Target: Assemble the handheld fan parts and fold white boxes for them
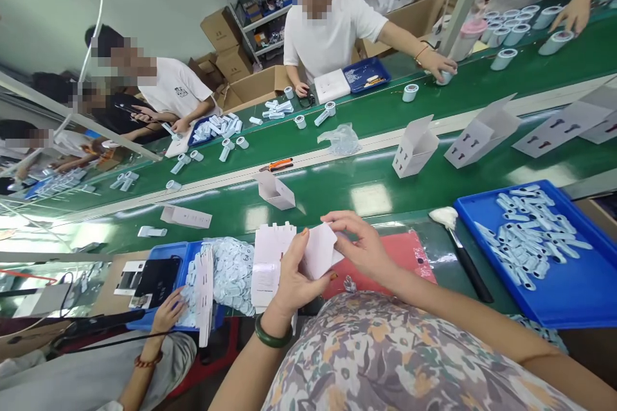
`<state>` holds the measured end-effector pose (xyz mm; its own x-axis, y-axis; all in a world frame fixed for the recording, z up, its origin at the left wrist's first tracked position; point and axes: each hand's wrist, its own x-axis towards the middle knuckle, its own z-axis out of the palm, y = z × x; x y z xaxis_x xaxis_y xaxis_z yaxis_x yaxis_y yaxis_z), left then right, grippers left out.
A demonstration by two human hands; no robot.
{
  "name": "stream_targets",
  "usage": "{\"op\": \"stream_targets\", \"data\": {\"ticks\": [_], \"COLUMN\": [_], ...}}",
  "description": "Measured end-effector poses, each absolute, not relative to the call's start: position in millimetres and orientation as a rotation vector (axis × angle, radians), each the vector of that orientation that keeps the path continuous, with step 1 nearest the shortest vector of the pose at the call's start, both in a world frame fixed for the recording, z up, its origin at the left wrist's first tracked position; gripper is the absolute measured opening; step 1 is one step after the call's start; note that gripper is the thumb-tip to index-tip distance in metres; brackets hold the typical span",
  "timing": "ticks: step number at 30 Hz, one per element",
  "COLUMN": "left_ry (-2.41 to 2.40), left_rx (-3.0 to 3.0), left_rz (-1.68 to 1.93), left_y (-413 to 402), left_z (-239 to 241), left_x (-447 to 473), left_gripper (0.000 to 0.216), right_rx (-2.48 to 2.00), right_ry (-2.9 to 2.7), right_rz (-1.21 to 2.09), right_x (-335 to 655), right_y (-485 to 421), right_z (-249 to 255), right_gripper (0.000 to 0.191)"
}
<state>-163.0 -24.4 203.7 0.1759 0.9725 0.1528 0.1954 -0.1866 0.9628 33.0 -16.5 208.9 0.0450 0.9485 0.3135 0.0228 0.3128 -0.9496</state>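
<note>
A small white carton (319,250) is between my two hands, in front of my body. My left hand (295,270), with a dark green bangle on its wrist, wraps round the carton's left and lower side. From the right, my right hand (361,245) pinches the carton's upper edge near a flap. Under the hands lies a red mat (405,255). Just left of them is a stack of flat white cartons (266,263). What is inside the carton is hidden.
A blue tray (578,282) of pale blue parts and a black-handled tool (467,260) lie to the right. Open white cartons (415,148) stand on the green conveyor (328,196). At left, a co-worker's hand (168,309) is near a bag of parts (231,273). More people work across the line.
</note>
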Motion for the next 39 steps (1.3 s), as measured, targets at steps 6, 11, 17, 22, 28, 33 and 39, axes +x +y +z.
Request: {"op": "stream_targets", "data": {"ticks": [6, 11, 17, 22, 28, 33, 39], "left_ry": [1.025, 1.01, 0.886, 0.849, 0.905, 0.956, 1.002], "left_rx": [1.872, 2.003, 1.543, 0.952, 0.788, 0.904, 0.97], "left_rz": [0.989, 1.216, 1.223, 1.122, 1.083, 1.036, 1.0], "left_y": [-13.5, -8.3, -11.8, -18.1, -21.1, -17.5, -15.2], "left_z": [212.3, 215.3, 228.8, 236.3, 232.7, 230.0, 223.6], "left_x": [-152.9, -151.4, -144.3, -120.5, -102.2, -98.0, -96.3], "left_gripper": [0.061, 0.056, 0.051, 0.029, 0.043, 0.044, 0.05], "right_rx": [-1.118, -0.899, -0.837, -0.921, -0.962, -0.995, -0.986], "right_ry": [-1.307, -0.992, -1.464, -1.701, -1.766, -1.745, -1.75], "right_rz": [0.967, 1.305, 1.114, 0.816, 0.709, 0.687, 0.677], "right_x": [24.4, 29.6, 48.3, 56.9, 63.8, 65.3, 66.5], "right_y": [-16.8, -17.3, -25.0, -32.8, -36.8, -39.2, -41.6], "right_z": [215.1, 215.5, 204.6, 196.8, 196.2, 189.5, 184.8], "right_gripper": [0.01, 0.044, 0.083, 0.085, 0.086, 0.086, 0.084]}}
